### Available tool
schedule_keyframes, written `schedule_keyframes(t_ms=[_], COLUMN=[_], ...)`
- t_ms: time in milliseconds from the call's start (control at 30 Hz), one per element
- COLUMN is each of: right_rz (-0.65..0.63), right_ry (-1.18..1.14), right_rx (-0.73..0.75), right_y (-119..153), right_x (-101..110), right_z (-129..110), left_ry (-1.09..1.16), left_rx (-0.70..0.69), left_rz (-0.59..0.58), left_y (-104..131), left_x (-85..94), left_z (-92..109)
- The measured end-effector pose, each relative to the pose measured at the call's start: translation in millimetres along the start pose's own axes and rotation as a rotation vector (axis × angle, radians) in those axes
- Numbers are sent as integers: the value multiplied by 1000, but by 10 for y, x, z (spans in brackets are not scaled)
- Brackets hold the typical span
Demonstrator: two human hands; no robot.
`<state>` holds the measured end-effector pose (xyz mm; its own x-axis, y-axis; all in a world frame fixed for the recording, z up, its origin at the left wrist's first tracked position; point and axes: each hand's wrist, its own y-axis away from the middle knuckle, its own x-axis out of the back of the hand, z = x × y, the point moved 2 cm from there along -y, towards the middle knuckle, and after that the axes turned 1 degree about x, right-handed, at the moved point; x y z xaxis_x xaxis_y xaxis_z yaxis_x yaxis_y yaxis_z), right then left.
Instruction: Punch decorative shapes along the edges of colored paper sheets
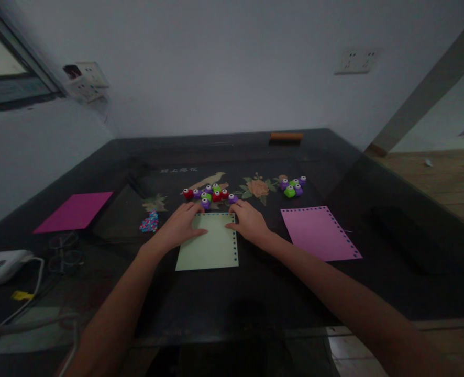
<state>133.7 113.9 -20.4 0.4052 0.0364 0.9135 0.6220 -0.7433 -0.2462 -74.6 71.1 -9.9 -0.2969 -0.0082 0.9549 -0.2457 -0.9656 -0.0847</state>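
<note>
A pale green sheet of paper [210,250] lies on the dark table, with dark dots along its top and right edges. My left hand [181,224] rests on its upper left part, thumb stretched over the paper and fingers near the top edge. At the upper right corner is my right hand [250,221], its thumb pointing inward on the sheet, apart from the fingers. Both hands look open. Just beyond the fingertips sits a cluster of small red, purple and green toys with big eyes [216,196].
A similar toy group [293,187] stands right of centre, behind a pink dotted sheet [318,234]. Leftward lie a pink-blue speckled piece [150,222], a magenta sheet [77,210], glasses [65,256] and a white corded device [4,266]. An orange-brown bar [286,136] lies near the wall.
</note>
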Motion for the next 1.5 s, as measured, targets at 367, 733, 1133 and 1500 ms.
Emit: schedule_keyframes(t_ms=[367,733,1133,1500], right_rz=[-76,-90,53,-208], right_ry=[-67,-702,-944,-965], right_rx=[-70,-186,-301,-259], right_y=[-7,-56,284,686], right_x=[9,151,682,695], right_z=[-38,32,463,539], left_ry=[268,666,1017,1022], left_rx=[91,304,257,341], left_rz=[-11,170,-222,-205], left_y=[-1,32,49,76], left_x=[77,283,-2,-96], left_z=[-52,-94,366,705])
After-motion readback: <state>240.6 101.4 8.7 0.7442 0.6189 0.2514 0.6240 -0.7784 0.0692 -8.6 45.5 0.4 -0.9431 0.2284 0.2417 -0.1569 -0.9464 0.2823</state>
